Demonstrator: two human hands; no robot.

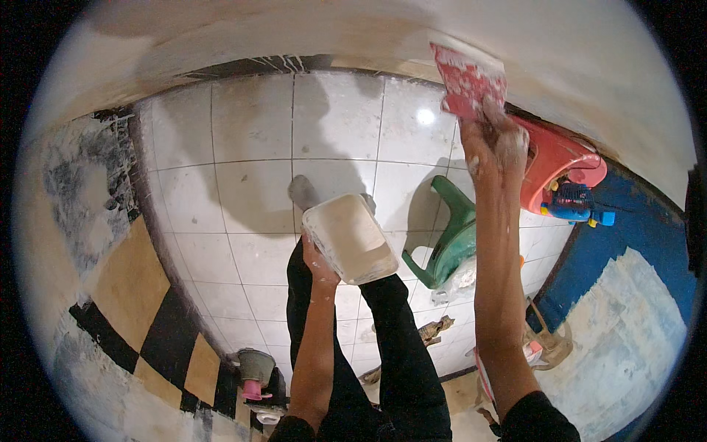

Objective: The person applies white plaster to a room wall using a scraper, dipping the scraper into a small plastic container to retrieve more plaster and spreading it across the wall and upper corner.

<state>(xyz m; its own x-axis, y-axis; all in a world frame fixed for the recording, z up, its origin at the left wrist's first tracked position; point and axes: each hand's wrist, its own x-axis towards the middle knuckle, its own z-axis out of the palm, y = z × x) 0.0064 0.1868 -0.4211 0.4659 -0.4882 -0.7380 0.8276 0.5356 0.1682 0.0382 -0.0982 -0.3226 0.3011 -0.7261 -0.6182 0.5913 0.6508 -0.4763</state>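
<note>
My left hand (318, 264) grips the side of an off-white rectangular tub (372, 271), held tilted above my legs. Creamy, pale paste lies inside it. My right hand (497, 140), smeared with white, is closed around a red putty spreader (468, 81) coated with patches of white paste. That arm reaches far forward, and the spreader's broad edge lies at the pale wall (368, 29); whether it presses on the surface I cannot tell.
A green plastic stool (453, 236) stands right of the tub, a white-smeared plastic bag beside it. Beyond my right forearm are a red plastic stool (545, 166) and a small blue fan (574, 202). A grey bucket (255, 365) stands lower left by the checkered wall (132, 287).
</note>
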